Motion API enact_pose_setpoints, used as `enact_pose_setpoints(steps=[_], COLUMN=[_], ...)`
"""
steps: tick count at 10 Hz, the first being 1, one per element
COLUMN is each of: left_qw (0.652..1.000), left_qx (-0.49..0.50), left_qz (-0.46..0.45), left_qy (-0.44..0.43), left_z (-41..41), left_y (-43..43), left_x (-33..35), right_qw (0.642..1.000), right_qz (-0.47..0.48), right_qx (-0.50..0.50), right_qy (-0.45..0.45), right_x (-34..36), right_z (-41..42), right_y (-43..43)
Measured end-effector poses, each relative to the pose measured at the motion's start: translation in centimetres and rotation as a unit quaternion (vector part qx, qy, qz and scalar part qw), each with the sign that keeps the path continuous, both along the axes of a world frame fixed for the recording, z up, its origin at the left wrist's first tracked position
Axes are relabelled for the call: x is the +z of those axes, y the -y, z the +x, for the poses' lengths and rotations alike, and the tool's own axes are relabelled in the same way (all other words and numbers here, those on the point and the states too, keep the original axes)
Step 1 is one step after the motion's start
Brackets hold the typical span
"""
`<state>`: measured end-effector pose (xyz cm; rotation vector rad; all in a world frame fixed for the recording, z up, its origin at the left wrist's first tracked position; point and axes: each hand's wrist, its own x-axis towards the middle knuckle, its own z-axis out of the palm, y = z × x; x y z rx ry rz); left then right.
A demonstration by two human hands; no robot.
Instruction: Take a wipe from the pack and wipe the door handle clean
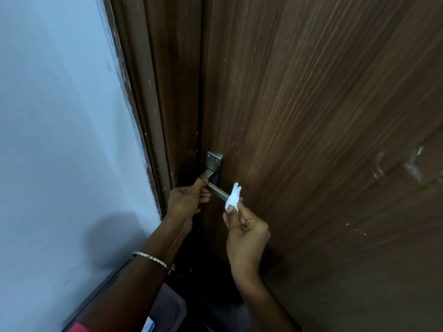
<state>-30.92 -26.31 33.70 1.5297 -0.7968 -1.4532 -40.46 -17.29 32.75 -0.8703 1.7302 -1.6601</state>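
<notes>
Bangle on left wrist sits nearest the lens. Brown door fills the view. Left hand grips door handle near its plate, fingers curled. Right hand pinches white wipe between thumb and fingertips, against the lever's free end.

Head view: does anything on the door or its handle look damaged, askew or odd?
White scuff smears mar the brown wood-grain door at right, and pale paint flecks speckle the brown door frame beside the pale blue wall. The grey metal lever handle itself looks intact.
</notes>
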Motion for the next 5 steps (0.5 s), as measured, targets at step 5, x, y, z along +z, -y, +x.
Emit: enact_pose_setpoints(steps=[5], left_qw=[1.0], left_qx=[-0.003], left_qz=[-0.013], left_qy=[0.022], left_z=[1.2], left_y=[-3.9], left_x=[0.7], right_qw=[0.999], right_qz=[0.018], right_qx=[0.031], right_qy=[-0.03], right_x=[2.8], right_z=[-3.4], right_y=[-2.8])
